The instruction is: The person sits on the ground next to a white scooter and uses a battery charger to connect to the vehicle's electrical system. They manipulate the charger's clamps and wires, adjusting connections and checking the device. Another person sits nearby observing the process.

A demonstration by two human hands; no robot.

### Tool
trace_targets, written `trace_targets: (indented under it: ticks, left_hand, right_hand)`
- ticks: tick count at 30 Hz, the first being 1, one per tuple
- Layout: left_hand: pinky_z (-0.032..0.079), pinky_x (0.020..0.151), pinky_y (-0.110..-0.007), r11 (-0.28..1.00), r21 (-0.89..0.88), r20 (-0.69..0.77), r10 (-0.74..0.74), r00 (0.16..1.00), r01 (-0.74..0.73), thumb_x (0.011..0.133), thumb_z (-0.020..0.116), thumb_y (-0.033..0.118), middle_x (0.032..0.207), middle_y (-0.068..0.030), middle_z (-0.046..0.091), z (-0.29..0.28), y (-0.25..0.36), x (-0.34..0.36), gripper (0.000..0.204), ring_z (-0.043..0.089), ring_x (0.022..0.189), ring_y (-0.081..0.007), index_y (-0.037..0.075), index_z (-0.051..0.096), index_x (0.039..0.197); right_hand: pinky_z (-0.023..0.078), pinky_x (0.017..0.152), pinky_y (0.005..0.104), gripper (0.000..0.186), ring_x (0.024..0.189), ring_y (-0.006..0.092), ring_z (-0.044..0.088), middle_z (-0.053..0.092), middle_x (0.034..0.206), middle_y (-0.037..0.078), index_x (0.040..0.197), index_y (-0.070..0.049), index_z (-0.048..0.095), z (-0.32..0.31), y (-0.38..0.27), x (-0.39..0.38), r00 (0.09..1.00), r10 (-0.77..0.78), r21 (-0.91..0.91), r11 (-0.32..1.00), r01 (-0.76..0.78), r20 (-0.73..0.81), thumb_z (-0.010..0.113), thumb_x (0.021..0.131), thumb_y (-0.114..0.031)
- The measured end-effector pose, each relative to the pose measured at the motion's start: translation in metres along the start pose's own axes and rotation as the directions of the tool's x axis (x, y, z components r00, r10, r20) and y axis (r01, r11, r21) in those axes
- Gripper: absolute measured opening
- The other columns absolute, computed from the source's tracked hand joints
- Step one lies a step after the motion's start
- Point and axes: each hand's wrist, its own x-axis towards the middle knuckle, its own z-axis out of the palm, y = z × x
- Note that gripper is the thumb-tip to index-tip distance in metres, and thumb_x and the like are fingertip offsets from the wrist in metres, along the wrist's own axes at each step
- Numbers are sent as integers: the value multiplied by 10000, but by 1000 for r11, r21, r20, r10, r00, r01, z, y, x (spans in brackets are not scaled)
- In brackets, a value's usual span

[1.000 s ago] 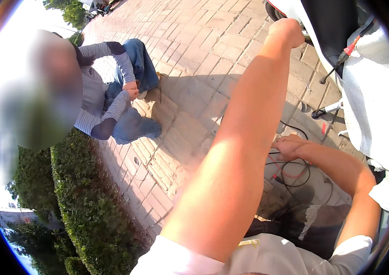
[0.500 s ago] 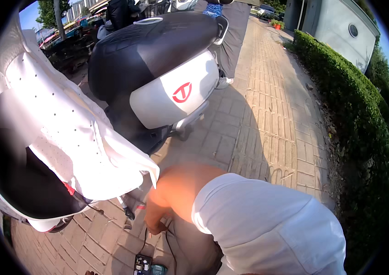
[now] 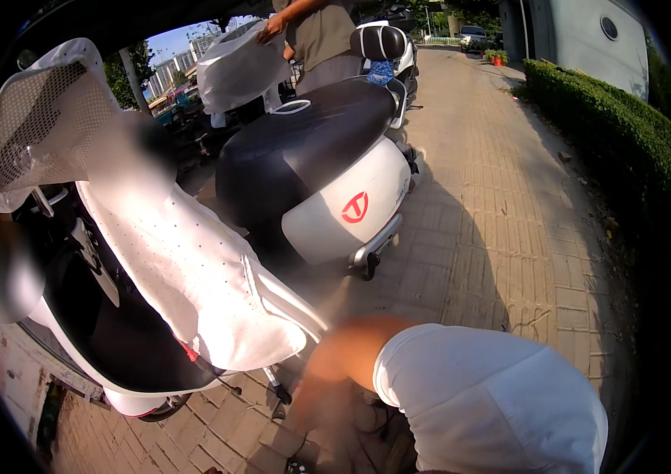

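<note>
My right hand (image 3: pixel 312 395) reaches down to the paving from my white-sleeved arm at the lower centre right, beside the white scooter (image 3: pixel 122 391); its fingers are smeared and I cannot make out what they hold. Dark cables (image 3: pixel 371 434) show partly behind the arm, and a small dark device (image 3: pixel 296 466) is cut off at the bottom edge. A white perforated cover (image 3: pixel 193 276) drapes over the scooter, with a red-tipped connector (image 3: pixel 189 351) and black cord hanging beneath it. My left hand is not in view.
A second scooter with a black seat (image 3: pixel 304 150) stands ahead. A person (image 3: pixel 315 39) behind it touches a pale shield (image 3: pixel 236 67). A paved path (image 3: pixel 462 174) runs away beside a hedge (image 3: pixel 600 118), a grey building (image 3: pixel 596 47) and a distant parked car (image 3: pixel 473 38).
The view has swung from the crouching person and hedge to along the path, then tilted up a little. My outstretched left arm has left the view; my right arm remains reaching low.
</note>
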Motion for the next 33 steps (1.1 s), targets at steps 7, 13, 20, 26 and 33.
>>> trace_targets:
  ticks: [7, 13, 20, 26, 33]
  left_hand:
    - [223, 413, -313, 996, -70, -51, 48, 998, -51, 858, 461, 100, 692, -45, 495, -11, -16, -6, 245, 397, 484, -137, 22, 566, 1065]
    - [457, 749, -354, 974, -162, 93, 178, 980, -162, 881, 556, 265, 1148, -79, 581, -9, -8, 4, 504, 575, 1002, -212, 35, 438, 1314]
    - [426, 905, -452, 990, -110, 46, 92, 995, -86, 889, 567, 305, 1221, -99, 576, -17, -6, -18, 484, 563, 1086, -256, 76, 490, 1309]
    - [449, 899, -417, 996, -25, 51, 84, 995, -83, 873, 575, 310, 1233, -103, 584, -8, -11, -24, 468, 577, 1095, -247, 71, 528, 1273]
    - [514, 748, -368, 989, 145, -72, 16, 997, -5, 851, 591, 287, 1045, -47, 655, -35, -42, -8, 361, 642, 917, -183, 59, 626, 1128]
  right_hand:
    - [509, 826, 405, 335, 972, 311, 631, 676, 1048, 117, 981, -43, 701, 16, -3, 23, 997, -68, -55, 996, 70, 32, 659, 778, -307]
    - [529, 737, 406, 249, 953, 290, 646, 676, 1027, 102, 958, -75, 704, 30, 31, 0, 996, -8, -34, 999, 11, 86, 612, 799, -243]
    - [506, 728, 415, 187, 872, 334, 622, 647, 939, 171, 873, 43, 645, -19, 56, 0, 997, 72, 74, 995, -72, 2, 538, 765, -66]
    - [457, 888, 404, 258, 1082, 322, 551, 604, 1119, 154, 1014, -8, 615, -44, 51, -22, 990, 74, 8, 997, -75, 119, 565, 779, -102]
    - [464, 915, 396, 397, 1107, 293, 562, 615, 1139, 143, 1124, -59, 617, 35, 53, -22, 943, 155, 211, 952, -222, 294, 673, 777, -244]
